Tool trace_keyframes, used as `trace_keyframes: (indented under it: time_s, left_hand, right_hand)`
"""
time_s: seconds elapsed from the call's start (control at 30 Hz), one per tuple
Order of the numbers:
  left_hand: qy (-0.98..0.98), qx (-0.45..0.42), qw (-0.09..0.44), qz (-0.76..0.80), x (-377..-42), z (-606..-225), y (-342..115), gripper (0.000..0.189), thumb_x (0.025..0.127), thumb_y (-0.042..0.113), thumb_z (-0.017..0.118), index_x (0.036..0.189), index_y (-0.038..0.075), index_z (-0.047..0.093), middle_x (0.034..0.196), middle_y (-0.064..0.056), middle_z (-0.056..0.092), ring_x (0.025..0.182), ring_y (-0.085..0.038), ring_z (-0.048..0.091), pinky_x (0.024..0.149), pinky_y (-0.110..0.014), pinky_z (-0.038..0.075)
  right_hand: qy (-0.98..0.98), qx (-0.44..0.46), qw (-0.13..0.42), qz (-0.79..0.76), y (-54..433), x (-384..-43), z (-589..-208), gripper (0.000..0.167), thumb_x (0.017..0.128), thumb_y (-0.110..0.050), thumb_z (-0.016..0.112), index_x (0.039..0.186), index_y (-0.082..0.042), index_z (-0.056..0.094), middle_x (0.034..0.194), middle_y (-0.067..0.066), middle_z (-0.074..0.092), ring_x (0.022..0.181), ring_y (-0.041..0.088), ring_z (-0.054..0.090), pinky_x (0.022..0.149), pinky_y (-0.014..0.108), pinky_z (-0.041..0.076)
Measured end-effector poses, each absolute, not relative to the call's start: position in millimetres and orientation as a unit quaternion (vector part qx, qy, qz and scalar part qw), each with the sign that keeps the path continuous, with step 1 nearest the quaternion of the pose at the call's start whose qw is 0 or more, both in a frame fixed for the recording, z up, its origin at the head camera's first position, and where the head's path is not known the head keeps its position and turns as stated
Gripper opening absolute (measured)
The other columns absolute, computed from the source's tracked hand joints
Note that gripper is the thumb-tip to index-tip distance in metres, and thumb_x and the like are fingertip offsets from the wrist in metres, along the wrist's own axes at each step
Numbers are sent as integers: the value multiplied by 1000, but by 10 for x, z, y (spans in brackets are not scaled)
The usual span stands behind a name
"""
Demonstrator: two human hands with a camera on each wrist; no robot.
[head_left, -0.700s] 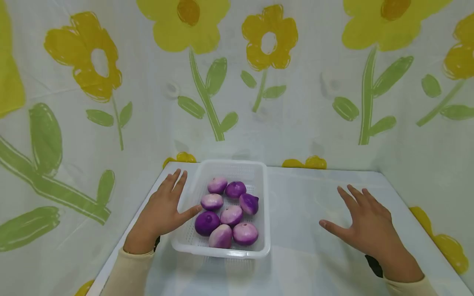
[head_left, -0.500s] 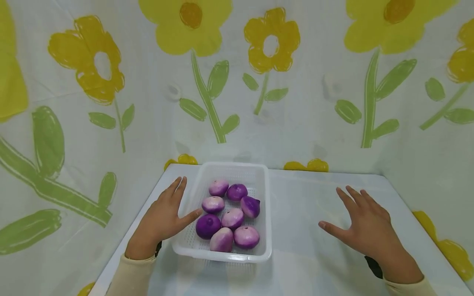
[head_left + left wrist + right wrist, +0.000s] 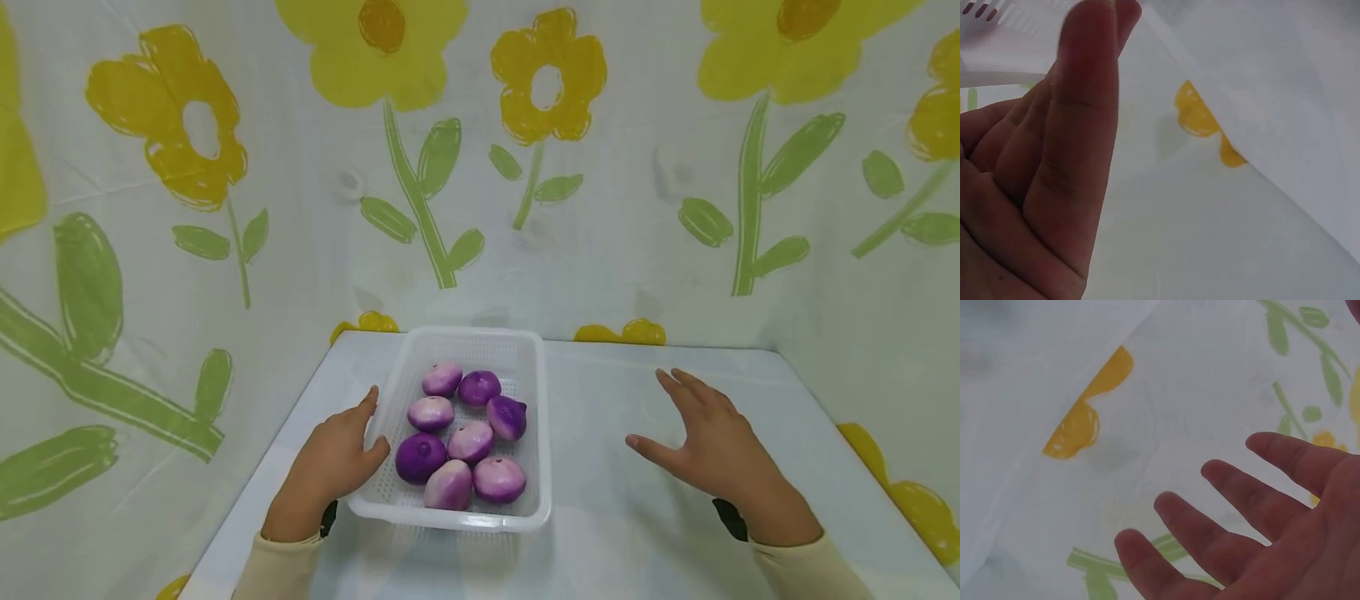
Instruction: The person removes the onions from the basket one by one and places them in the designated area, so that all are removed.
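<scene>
A white plastic basket (image 3: 480,522) with perforated walls holds several purple-and-white onions (image 3: 471,442). Beside its left rim is my left hand (image 3: 328,457), index finger pointing forward and thumb toward the basket, with nothing held. In the left wrist view the other fingers of the left hand (image 3: 1072,144) bend loosely, with part of the basket wall (image 3: 1019,53) at the upper left. My right hand (image 3: 712,450) hovers over the table's right side, well away from the basket. Its fingers are spread and hold nothing, as the right wrist view of the right hand (image 3: 1254,531) also shows.
The basket stands on a white table (image 3: 592,467), left of its middle. A white cloth (image 3: 600,258) printed with yellow flowers and green stems hangs behind the table and along both sides.
My left hand has drawn back slightly and its fingers have bent in more beside the basket rim. The right hand has shifted left. Basket and onions stay in place.
</scene>
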State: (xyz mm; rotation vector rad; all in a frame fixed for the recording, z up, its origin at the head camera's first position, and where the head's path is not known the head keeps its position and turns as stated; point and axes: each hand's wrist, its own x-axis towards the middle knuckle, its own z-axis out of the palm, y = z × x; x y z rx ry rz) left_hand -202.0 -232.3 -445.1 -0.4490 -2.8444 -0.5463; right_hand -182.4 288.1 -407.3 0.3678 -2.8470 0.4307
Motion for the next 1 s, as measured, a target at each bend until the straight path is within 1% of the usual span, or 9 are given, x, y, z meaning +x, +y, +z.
trace_keyframes:
  time_s: [0.17, 0.27, 0.33, 0.4, 0.5, 0.6, 0.7, 0.83, 1.0]
  left_hand:
    - [-962, -152, 115, -197, -2026, -4488, -2306, 65, 97, 21, 65, 152, -8, 49, 136, -28, 65, 115, -39, 69, 94, -56, 56]
    - [-961, -145, 110, -207, -2033, -4498, -2297, 63, 97, 20, 66, 152, -8, 50, 121, -28, 72, 95, -28, 72, 84, -50, 58]
    - [-961, -139, 103, -214, -2031, -4497, -2288, 64, 97, 18, 66, 152, -8, 49, 106, -25, 74, 80, -21, 66, 75, -44, 57]
    - [-962, -131, 97, -221, -2023, -4495, -2278, 64, 97, 18, 66, 153, -8, 49, 99, -23, 74, 72, -18, 60, 70, -40, 54]
    - [-961, -123, 95, -230, -1998, -4487, -2259, 64, 98, 19, 67, 153, -8, 48, 104, -26, 74, 76, -20, 63, 73, -44, 57]
    - [-959, -121, 107, -232, -1972, -4487, -2247, 62, 99, 20, 69, 151, -9, 50, 117, -32, 71, 91, -29, 72, 83, -52, 59]
    - [-958, -121, 117, -231, -1960, -4488, -2236, 61, 99, 17, 68, 150, -11, 51, 126, -35, 67, 102, -38, 73, 87, -56, 58]
    - [-958, -119, 118, -234, -1967, -4483, -2218, 60, 99, 16, 68, 150, -10, 51, 123, -35, 68, 99, -37, 73, 85, -55, 59]
    - [-958, -109, 108, -241, -1952, -4460, -2197, 61, 99, 16, 68, 151, -10, 50, 128, -35, 66, 104, -39, 73, 87, -56, 58]
  right_hand:
    - [-968, 149, 98, 176, 2853, -1864, -4081, 108, 87, -76, 70, 162, -5, 39, 160, 28, 40, 139, 56, 41, 103, 76, 38]
    - [-965, 161, 88, 189, 2838, -1896, -4100, 106, 88, -74, 70, 162, -5, 39, 160, 25, 41, 140, 53, 42, 105, 73, 38]
    - [-964, 165, 82, 193, 2829, -1912, -4108, 105, 88, -74, 69, 162, -6, 39, 160, 24, 42, 140, 51, 43, 106, 72, 39]
    - [-964, 164, 77, 196, 2818, -1926, -4107, 105, 88, -75, 69, 162, -6, 39, 160, 24, 42, 141, 50, 43, 106, 71, 40]
    - [-965, 158, 68, 195, 2791, -1944, -4092, 107, 87, -77, 68, 162, -7, 38, 160, 24, 42, 141, 50, 43, 106, 71, 40]
    - [-965, 158, 62, 198, 2746, -1964, -4086, 107, 87, -77, 68, 163, -7, 38, 160, 24, 42, 141, 49, 43, 107, 70, 41]
    - [-963, 164, 59, 203, 2703, -1975, -4093, 105, 88, -75, 69, 163, -7, 39, 160, 23, 42, 142, 48, 44, 107, 69, 41]
    - [-961, 175, 59, 208, 2653, -1984, -4103, 102, 90, -72, 70, 162, -7, 40, 160, 20, 44, 142, 46, 45, 108, 67, 41]
    - [-957, 192, 62, 210, 2591, -2000, -4095, 100, 90, -69, 73, 161, -7, 42, 159, 18, 46, 142, 43, 46, 109, 64, 42]
